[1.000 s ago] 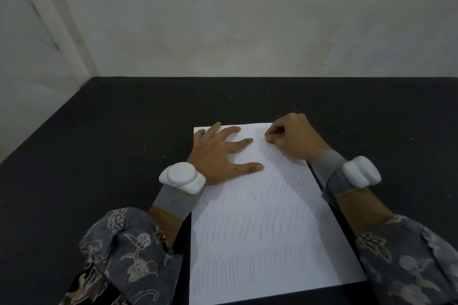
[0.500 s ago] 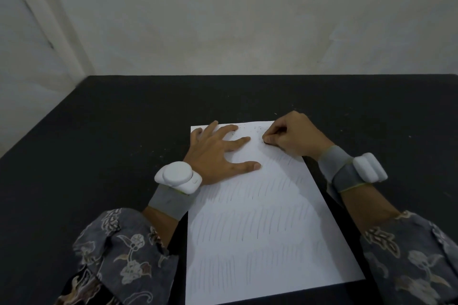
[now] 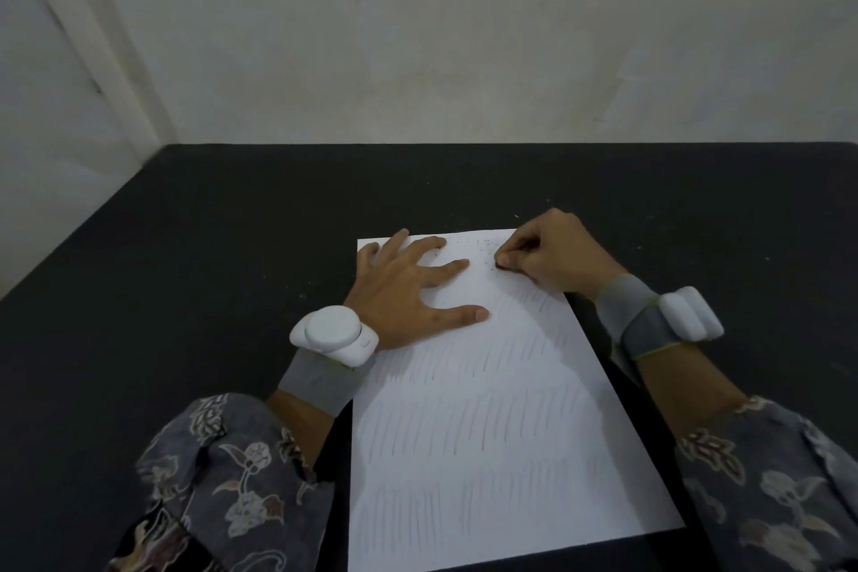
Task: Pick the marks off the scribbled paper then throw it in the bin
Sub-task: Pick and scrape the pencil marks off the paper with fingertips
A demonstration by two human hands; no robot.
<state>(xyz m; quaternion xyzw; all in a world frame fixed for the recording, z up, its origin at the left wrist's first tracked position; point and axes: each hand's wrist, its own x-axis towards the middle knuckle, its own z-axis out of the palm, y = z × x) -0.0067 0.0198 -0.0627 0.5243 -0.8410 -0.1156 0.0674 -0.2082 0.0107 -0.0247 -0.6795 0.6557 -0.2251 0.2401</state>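
Tabletop (image 3: 232,269), dark and matte, filled the lower view and met a pale wall (image 3: 464,37) at its far edge. Paper (image 3: 487,432) lay flat on it near the person, a white sheet with several rows of slanted pencil strokes (image 3: 464,432) across its middle and near parts; the strip at its far end looked largely rubbed clean. No bin showed anywhere in view.

The left hand (image 3: 408,288) lay open on the sheet's far left corner, fingers spread and flat, pinning it. The right hand (image 3: 552,255) sat at the far right corner with its fingers curled and pinched around something small and dark, probably an eraser (image 3: 503,264), though too little of it showed to be sure. Fine dark crumbs (image 3: 483,244) lay scattered on the paper between the two hands, just beside the pinched tip. Each wrist wore a grey band with a white device (image 3: 332,334).

The step in hand seemed to be rubbing out the marks row by row, with most rows left to do. To do it well, the flat hand should have stayed close to the working spot, since a thin sheet buckles or creases if rubbed toward a free edge. Short strokes away from the pinning hand would have suited best, with light pressure to avoid tearing, and the crumbs brushed off before they smeared.
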